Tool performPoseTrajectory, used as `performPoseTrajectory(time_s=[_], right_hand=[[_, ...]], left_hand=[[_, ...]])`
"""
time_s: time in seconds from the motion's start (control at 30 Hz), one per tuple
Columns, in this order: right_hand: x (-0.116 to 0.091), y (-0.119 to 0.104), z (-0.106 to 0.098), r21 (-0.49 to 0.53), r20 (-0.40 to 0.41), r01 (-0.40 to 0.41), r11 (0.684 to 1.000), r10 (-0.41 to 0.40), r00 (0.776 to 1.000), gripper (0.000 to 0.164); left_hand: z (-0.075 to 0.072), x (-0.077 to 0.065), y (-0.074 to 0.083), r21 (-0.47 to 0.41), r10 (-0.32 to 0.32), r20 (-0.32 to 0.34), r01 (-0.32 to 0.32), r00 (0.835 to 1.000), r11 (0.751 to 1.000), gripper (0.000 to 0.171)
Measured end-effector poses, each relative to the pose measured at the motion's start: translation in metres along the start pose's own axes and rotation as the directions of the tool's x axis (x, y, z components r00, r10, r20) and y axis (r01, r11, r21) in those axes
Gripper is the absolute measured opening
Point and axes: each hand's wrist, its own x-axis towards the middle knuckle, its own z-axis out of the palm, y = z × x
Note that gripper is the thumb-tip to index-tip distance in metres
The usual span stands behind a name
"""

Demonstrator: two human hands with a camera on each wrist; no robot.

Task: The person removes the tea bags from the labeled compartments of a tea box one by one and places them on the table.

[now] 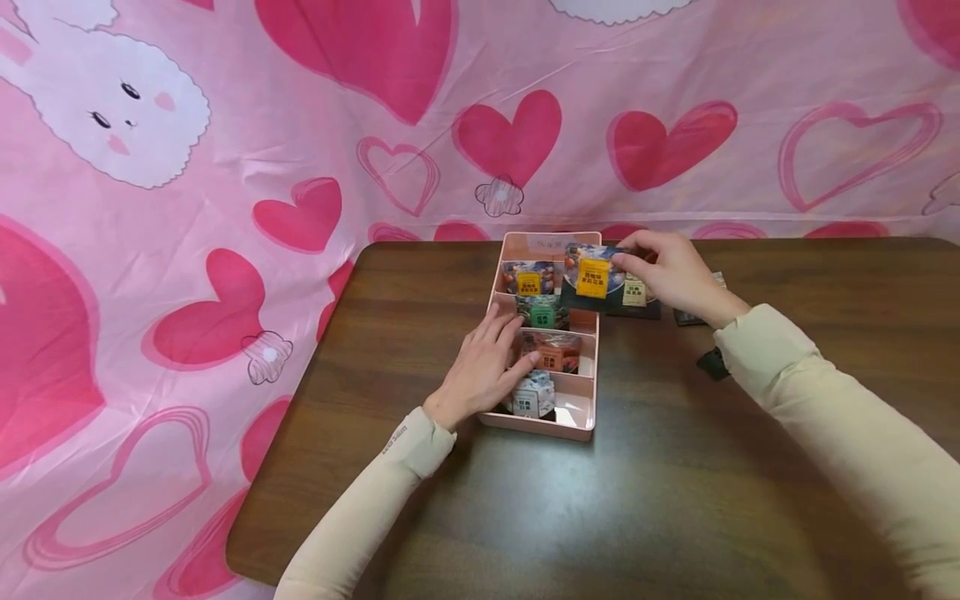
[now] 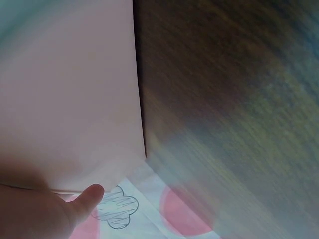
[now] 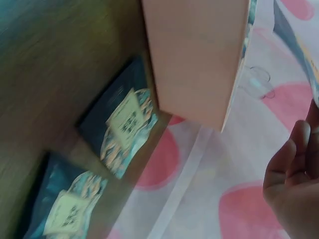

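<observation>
A long pink divided box [image 1: 573,412] stands on the table. My left hand [image 1: 483,367] rests over its left rim with fingers spread and extended; the thumb reaches across the front compartments. My right hand [image 1: 671,271] pinches the right edge of a dark flat packet with a yellow label [image 1: 592,279], held up over the box's right rim near the back. In the right wrist view that packet [image 3: 299,45] shows edge-on above the fingers. Inside the box, from back to front, are a yellow-label packet [image 1: 528,283], a green one [image 1: 543,316], an orange-red one [image 1: 551,357] and a white one [image 1: 531,400].
Right of the box lies a cream-label packet [image 1: 635,292], partly behind the held one. Another packet [image 1: 693,317] and a small black item [image 1: 712,363] lie farther right, partly covered by the right arm. A pink heart-patterned cloth [image 1: 510,137] hangs behind the wooden table [image 1: 525,517].
</observation>
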Motion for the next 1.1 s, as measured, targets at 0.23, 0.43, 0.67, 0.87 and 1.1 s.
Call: performPoseTrajectory(time_s=[0.23, 0.43, 0.67, 0.87, 1.1], right_hand=[[-0.009, 0.020, -0.016, -0.013, 0.037, -0.031, 0.999, 0.032, 0.999, 0.029], [-0.020, 0.037, -0.033, 0.009, 0.088, -0.071, 0.997, 0.070, 0.994, 0.030], [-0.029, 0.056, -0.040, 0.000, 0.174, -0.114, 0.993, 0.112, 0.978, 0.026], [-0.031, 0.066, -0.030, -0.034, 0.223, -0.126, 0.991, 0.130, 0.966, 0.028], [-0.033, 0.071, -0.018, -0.039, 0.290, -0.086, 0.996, 0.094, 0.952, 0.029]], left_hand=[[0.000, -0.001, 0.000, 0.016, 0.009, -0.013, -0.008, 1.000, 1.000, 0.072], [0.001, -0.001, -0.001, 0.017, 0.008, -0.013, -0.008, 1.000, 1.000, 0.072], [0.000, -0.001, -0.001, 0.007, 0.009, -0.012, -0.008, 1.000, 1.000, 0.073], [0.001, 0.000, -0.001, 0.006, 0.012, -0.005, -0.012, 1.000, 1.000, 0.073], [0.001, 0.000, -0.001, -0.004, 0.008, -0.003, -0.008, 1.000, 1.000, 0.072]])
